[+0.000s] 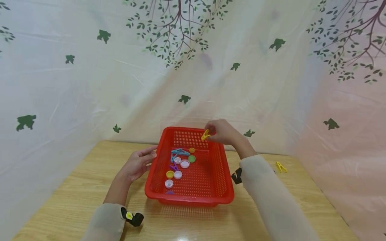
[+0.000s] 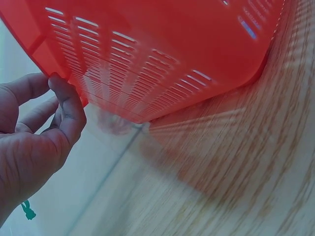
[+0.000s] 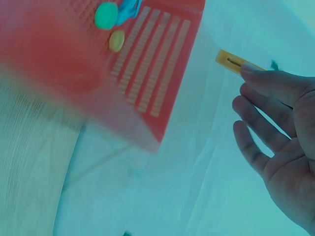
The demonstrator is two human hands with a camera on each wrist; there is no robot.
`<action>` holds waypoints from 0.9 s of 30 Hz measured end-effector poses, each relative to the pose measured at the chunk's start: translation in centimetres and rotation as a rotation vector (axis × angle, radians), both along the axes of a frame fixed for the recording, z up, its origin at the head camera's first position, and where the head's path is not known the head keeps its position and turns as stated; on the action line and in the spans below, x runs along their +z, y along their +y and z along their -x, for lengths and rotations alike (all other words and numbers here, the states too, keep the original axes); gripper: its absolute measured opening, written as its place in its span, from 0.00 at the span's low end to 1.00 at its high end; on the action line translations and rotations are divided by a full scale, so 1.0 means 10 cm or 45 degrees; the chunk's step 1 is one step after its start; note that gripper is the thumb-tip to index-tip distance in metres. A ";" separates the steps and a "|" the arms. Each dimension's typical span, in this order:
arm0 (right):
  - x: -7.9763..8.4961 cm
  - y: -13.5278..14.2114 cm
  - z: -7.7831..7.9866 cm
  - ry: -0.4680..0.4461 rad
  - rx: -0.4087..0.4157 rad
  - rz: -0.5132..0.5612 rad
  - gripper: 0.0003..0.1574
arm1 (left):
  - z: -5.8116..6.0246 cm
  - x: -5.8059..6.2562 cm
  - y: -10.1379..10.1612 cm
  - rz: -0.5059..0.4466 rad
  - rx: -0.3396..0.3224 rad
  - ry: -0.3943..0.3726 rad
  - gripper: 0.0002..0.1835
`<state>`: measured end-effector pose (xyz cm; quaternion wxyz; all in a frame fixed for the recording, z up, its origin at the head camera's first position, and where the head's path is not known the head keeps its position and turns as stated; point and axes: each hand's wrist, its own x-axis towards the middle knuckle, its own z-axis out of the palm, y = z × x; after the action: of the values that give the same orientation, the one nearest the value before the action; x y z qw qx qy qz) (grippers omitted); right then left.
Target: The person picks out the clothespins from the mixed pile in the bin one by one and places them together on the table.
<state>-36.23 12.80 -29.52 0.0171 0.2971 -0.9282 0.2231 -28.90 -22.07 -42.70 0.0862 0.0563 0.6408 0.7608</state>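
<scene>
1. While the left grip [image 1: 137,164] is pinched on the left rim of the red basket [image 1: 190,198], that basket looks like light, slightly flexible plastic, best held by its rim.
2. Inside lie blue clips [image 1: 182,152] and round caps [image 1: 185,163].
3. Near the far rim, the right grip [image 1: 223,132] is clamped on a yellow clip [image 1: 205,135], probably light, stiff and smooth; pinching its side should suit.
4. No brand, label or writing is legible.

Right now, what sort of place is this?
Probably an indoor tabletop work area, screened off: a wooden table, a leaf-patterned sheet behind it, and a red basket holding round caps.
</scene>
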 end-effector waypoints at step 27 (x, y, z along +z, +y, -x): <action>-0.67 1.38 -0.08 -0.003 -0.281 0.041 0.19 | 0.00 0.00 0.02 0.000 0.021 -0.023 0.29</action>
<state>-35.42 26.62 -36.19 0.0453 0.1925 -0.9517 0.2349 -28.90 -21.85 -42.70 0.0858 0.0441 0.6405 0.7619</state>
